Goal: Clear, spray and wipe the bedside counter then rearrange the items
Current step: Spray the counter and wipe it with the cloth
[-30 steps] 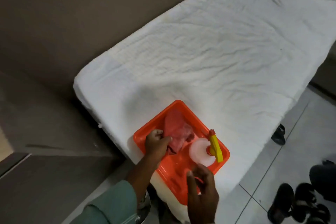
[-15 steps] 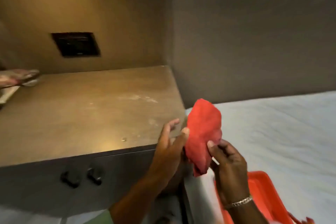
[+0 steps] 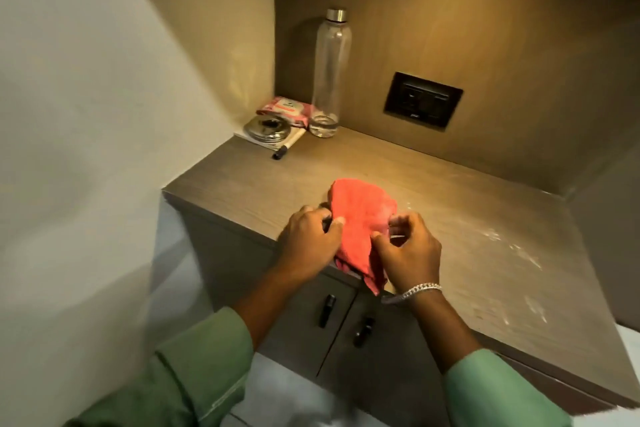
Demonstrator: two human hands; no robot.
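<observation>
A red cloth is held over the front edge of the wooden bedside counter. My left hand pinches its left edge and my right hand, with a silver bracelet on the wrist, pinches its right edge. The cloth's lower end hangs past the counter's edge. Pale dusty or wet streaks mark the counter's right part. In the back left corner stand a clear bottle with a metal cap, a pink wipes pack, a round metal tin and a marker.
A dark socket plate is set in the back wall. Two cabinet doors with black handles sit below the counter. A white wall stands close on the left.
I lifted the red cloth out of the orange tray on the bed, turned to the counter, and now both hands hold it over the counter's front edge. The tray and spray bottle are out of view.
</observation>
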